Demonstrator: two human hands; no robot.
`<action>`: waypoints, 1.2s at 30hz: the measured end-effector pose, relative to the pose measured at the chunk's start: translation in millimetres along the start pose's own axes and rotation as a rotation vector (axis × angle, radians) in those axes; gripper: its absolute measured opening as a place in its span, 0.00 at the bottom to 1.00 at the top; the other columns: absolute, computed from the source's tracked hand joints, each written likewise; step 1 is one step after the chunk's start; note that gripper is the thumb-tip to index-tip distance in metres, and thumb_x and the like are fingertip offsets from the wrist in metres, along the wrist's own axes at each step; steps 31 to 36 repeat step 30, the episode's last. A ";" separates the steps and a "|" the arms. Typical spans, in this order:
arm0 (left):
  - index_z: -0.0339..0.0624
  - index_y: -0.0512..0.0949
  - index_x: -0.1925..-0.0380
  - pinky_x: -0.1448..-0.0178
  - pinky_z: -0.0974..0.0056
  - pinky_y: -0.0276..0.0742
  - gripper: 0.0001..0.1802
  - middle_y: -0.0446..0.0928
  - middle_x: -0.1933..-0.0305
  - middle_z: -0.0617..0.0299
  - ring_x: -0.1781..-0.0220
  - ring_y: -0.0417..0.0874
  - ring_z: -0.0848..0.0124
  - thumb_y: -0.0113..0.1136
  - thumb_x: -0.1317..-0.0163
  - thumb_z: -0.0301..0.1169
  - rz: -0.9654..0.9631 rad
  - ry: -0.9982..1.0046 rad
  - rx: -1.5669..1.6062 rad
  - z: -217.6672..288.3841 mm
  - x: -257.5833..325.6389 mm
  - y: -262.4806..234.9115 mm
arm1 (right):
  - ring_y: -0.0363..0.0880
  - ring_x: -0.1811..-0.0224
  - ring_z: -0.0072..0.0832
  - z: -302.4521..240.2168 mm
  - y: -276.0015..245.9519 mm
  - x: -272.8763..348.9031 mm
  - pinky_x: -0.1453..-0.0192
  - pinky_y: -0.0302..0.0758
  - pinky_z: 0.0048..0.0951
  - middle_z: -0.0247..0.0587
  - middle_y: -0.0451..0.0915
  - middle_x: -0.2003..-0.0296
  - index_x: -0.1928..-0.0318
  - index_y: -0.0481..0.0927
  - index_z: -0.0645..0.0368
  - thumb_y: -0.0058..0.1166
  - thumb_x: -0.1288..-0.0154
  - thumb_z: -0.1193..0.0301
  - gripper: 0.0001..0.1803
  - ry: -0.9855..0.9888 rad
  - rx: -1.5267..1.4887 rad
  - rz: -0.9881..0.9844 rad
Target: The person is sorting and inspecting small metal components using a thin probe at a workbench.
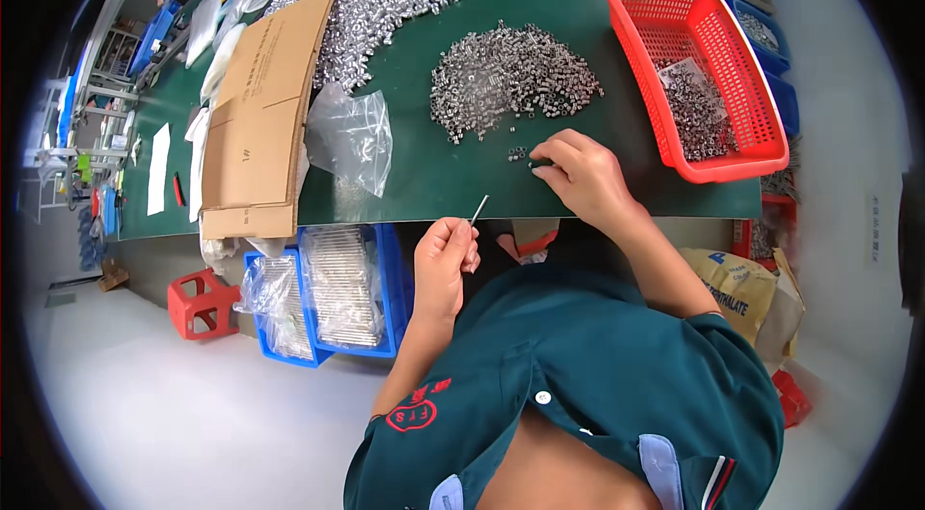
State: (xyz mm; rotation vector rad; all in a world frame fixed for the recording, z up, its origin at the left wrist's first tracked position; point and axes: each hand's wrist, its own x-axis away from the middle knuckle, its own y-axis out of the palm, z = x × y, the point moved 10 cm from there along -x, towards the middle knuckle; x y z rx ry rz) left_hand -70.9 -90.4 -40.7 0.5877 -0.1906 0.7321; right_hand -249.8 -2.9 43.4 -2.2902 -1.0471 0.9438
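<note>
**Threading small metal parts beside the pile**

Holding a thin metal pin (479,209) upright, your left hand (445,264) pinches it below-left of the central pile of metal parts (511,78); your right hand (583,178) presses fingertips together on loose pieces just below that pile, keeping stock within reach.

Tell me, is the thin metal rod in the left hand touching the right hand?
Apart. The head view shows bare green table between the metal rod tip and the right hand.
</note>
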 end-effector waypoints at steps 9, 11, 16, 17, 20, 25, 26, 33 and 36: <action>0.37 0.72 0.70 0.74 0.75 0.59 0.09 0.66 0.80 0.69 0.79 0.63 0.82 0.52 0.33 0.31 -0.044 0.001 -0.019 -1.2 -6.3 6.7 | 0.76 0.66 0.39 -5.0 16.9 2.6 0.64 0.75 0.34 0.43 0.75 0.70 0.66 0.77 0.60 0.60 0.51 0.78 0.09 -0.052 0.194 -0.061; 0.37 0.72 0.70 0.74 0.75 0.59 0.09 0.66 0.80 0.69 0.79 0.63 0.82 0.52 0.33 0.31 -0.051 -0.004 -0.024 -1.5 -7.9 8.9 | 0.77 0.68 0.35 -2.2 16.1 3.3 0.65 0.74 0.31 0.41 0.76 0.71 0.66 0.77 0.61 0.60 0.49 0.79 0.08 0.014 0.060 -0.068; 0.37 0.72 0.69 0.75 0.74 0.58 0.09 0.65 0.82 0.69 0.80 0.62 0.81 0.51 0.33 0.32 -0.080 -0.006 -0.054 -2.9 -9.4 16.5 | 0.75 0.72 0.18 11.8 28.6 14.2 0.68 0.72 0.22 0.33 0.77 0.73 0.66 0.76 0.62 0.57 0.43 0.81 0.05 0.399 -0.443 -0.236; 0.37 0.72 0.69 0.75 0.74 0.58 0.09 0.65 0.82 0.69 0.80 0.62 0.81 0.51 0.33 0.32 -0.077 -0.007 -0.053 -2.6 -8.7 16.8 | 0.75 0.70 0.16 12.7 31.7 15.9 0.66 0.72 0.21 0.32 0.78 0.73 0.65 0.77 0.63 0.58 0.43 0.80 0.05 0.441 -0.544 -0.242; 0.37 0.72 0.69 0.74 0.75 0.58 0.09 0.66 0.82 0.69 0.80 0.63 0.82 0.52 0.33 0.32 -0.113 0.003 -0.117 -1.5 -7.1 21.2 | 0.75 0.69 0.15 12.9 39.6 20.5 0.64 0.73 0.20 0.31 0.78 0.73 0.65 0.78 0.64 0.59 0.43 0.79 0.06 0.522 -0.725 -0.284; 0.38 0.72 0.69 0.73 0.76 0.58 0.09 0.67 0.81 0.70 0.79 0.63 0.82 0.52 0.33 0.32 -0.133 0.027 -0.230 0.1 -4.8 25.3 | 0.75 0.68 0.15 4.1 45.2 24.8 0.64 0.73 0.20 0.31 0.79 0.73 0.65 0.80 0.64 0.59 0.44 0.80 0.05 0.546 -0.790 -0.349; 0.38 0.72 0.69 0.73 0.76 0.58 0.09 0.67 0.81 0.70 0.79 0.63 0.82 0.52 0.33 0.32 -0.134 0.029 -0.231 0.4 -4.4 24.7 | 0.75 0.68 0.16 -0.9 41.1 22.0 0.64 0.73 0.20 0.31 0.79 0.72 0.65 0.80 0.64 0.59 0.44 0.79 0.05 0.474 -0.739 -0.348; 0.37 0.73 0.69 0.72 0.76 0.59 0.09 0.68 0.79 0.69 0.78 0.64 0.82 0.52 0.33 0.32 -0.186 0.103 -0.382 -0.6 -3.7 21.8 | 0.80 0.68 0.28 -29.0 22.0 10.6 0.61 0.76 0.25 0.36 0.82 0.69 0.65 0.81 0.61 0.58 0.42 0.78 0.04 0.072 -0.380 -0.331; 0.37 0.73 0.69 0.72 0.76 0.59 0.09 0.68 0.79 0.69 0.78 0.64 0.82 0.52 0.33 0.32 -0.186 0.103 -0.382 -0.6 -3.7 21.8 | 0.80 0.68 0.28 -29.0 22.0 10.6 0.61 0.76 0.25 0.36 0.82 0.69 0.65 0.81 0.61 0.58 0.42 0.78 0.04 0.072 -0.380 -0.331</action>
